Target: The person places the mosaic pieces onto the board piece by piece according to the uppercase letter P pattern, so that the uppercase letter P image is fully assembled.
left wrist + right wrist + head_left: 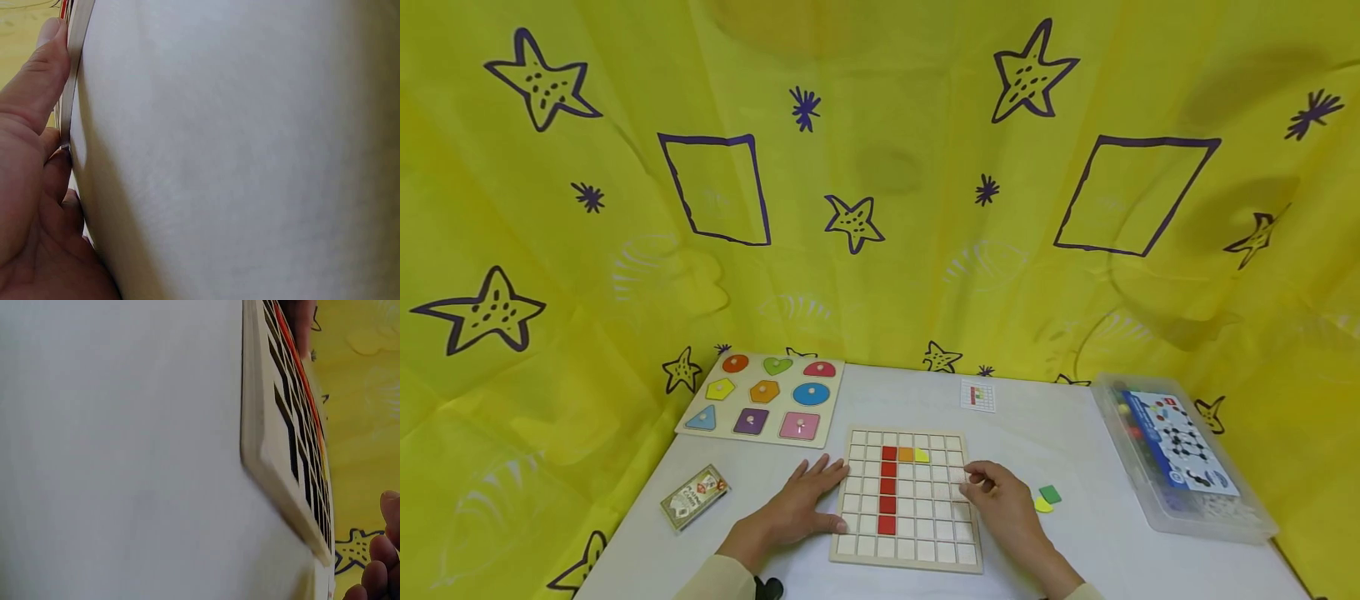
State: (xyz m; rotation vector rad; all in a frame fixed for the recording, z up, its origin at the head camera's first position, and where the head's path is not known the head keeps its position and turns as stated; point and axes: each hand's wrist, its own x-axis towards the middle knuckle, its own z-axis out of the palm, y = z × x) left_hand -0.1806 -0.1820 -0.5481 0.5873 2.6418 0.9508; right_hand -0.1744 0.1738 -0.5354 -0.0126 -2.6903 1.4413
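A wooden grid board (907, 565) lies flat on the white table. Several red square tiles (887, 487) form a column in it, with an orange tile (907, 455) and a yellow rounded-corner tile (922, 456) beside the top one. My left hand (801, 506) rests at the board's left edge, fingers spread and thumb touching the rim (78, 37). My right hand (1004, 503) is over the right edge, fingers loosely bent; nothing shows between thumb and fingers (375, 575). Right of it lie a green tile (1050, 494) and a yellow tile (1043, 505).
Behind the board lies a small pattern card (978, 396). At back left is a shape-puzzle board (748, 437) with colored knobbed pieces. A playing-card box (696, 497) lies at left. A clear plastic case (1180, 458) stands at right. Yellow curtain (880, 292) surrounds the table.
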